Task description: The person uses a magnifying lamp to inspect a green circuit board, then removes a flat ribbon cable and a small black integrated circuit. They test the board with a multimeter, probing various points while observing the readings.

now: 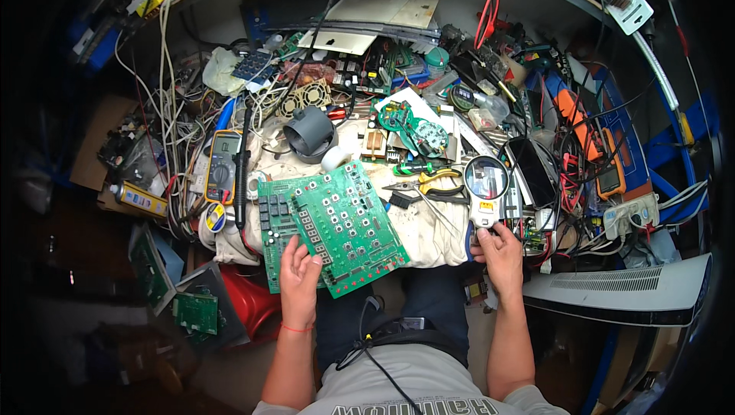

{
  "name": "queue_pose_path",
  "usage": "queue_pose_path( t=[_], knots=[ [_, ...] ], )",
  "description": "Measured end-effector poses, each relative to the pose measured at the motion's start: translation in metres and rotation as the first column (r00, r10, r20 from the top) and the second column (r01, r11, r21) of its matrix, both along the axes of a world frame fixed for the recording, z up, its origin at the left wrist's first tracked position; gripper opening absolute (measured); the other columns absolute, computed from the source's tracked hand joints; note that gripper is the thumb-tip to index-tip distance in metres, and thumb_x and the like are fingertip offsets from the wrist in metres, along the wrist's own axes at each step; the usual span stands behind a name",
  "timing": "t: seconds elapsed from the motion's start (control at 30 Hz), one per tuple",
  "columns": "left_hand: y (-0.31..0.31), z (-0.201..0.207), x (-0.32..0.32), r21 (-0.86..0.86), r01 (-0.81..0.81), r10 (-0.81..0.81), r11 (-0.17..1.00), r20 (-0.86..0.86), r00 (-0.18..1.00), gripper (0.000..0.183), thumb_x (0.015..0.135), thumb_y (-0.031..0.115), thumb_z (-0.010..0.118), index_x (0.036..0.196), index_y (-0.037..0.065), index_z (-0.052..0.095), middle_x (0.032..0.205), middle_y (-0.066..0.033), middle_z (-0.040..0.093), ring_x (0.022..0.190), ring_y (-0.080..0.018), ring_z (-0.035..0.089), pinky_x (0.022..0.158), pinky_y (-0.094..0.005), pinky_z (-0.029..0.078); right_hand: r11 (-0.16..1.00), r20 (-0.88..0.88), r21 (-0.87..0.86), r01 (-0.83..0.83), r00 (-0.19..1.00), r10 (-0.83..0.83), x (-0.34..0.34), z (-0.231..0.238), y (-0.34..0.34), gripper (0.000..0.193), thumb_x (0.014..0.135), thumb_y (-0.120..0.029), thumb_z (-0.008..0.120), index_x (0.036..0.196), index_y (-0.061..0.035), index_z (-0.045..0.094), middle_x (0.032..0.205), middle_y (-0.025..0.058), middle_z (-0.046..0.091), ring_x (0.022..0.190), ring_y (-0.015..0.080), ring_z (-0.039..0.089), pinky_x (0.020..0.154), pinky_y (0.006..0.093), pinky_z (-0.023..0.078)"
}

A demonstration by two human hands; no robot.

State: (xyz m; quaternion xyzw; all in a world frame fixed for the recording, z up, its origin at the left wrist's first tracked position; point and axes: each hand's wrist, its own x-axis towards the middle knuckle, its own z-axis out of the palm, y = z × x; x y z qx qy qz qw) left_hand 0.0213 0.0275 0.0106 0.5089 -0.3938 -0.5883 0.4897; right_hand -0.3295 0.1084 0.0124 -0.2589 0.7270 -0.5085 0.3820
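Loosely, with fingers apart, the left hand [301, 268] lies over the lower left of a green circuit board [354, 227] with push buttons and digit displays, just below the frame's centre. Right of centre, the right hand [501, 253] meets a white magnifying glass [485, 207]; whether it grips is unclear. Yellow-handled pliers [438, 184] lie between board and magnifying glass.

The left forearm [289, 365] rises from between six and seven o'clock, its wrist [298, 321] nearly straight. The left hand [300, 276] points toward twelve, its fingers [290, 252] loosely bent, the thumb [315, 261] apart on the three o'clock side. The right forearm [510, 346] comes up from five o'clock, near vertical; the right hand [503, 258] leans toward eleven, fingers curling toward the thumb.
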Motion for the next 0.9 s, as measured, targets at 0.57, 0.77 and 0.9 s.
queue_pose_path(
  t=[0.57,0.77,0.9],
  knots=[
    [0.038,0.008,0.043,-0.081,-0.044,0.048,0.996,0.043,0.998,0.058,0.101,0.006,0.066,0.152,-0.005,0.040,0.146,-0.0230,0.055,0.131,-0.0276,0.060,0.113,-0.0378,0.047,0.913,-0.255,-0.361,-0.192,0.962,0.101,-0.027,0.067,-0.075,0.033,0.101,-0.016,0.073,0.124,0.0062,0.068,0.108,0.0088,0.073,0.100,0.0124,0.069,0.088,0.0271,0.054],
    [0.070,0.011,0.050,-0.068,-0.158,0.164,0.985,0.081,0.983,0.054,0.101,0.007,0.067,0.149,-0.003,0.045,0.141,-0.0186,0.058,0.124,-0.0236,0.062,0.107,-0.0358,0.051,0.915,0.033,-0.363,-0.178,0.978,0.204,-0.032,0.099,-0.244,0.071,0.102,-0.045,0.070,0.153,-0.0007,0.050,0.137,0.0145,0.067,0.118,0.0219,0.066,0.095,0.0348,0.053],
    [0.097,0.010,0.054,-0.013,-0.288,0.288,0.958,0.087,0.954,0.053,0.099,0.003,0.068,0.147,-0.003,0.047,0.138,-0.0191,0.060,0.121,-0.0235,0.064,0.107,-0.0347,0.051,0.955,0.245,-0.293,-0.049,0.961,0.125,-0.039,0.107,-0.309,0.080,0.095,-0.056,0.075,0.151,-0.0052,0.050,0.134,0.0157,0.068,0.107,0.0202,0.069,0.083,0.0332,0.055]
  ],
)
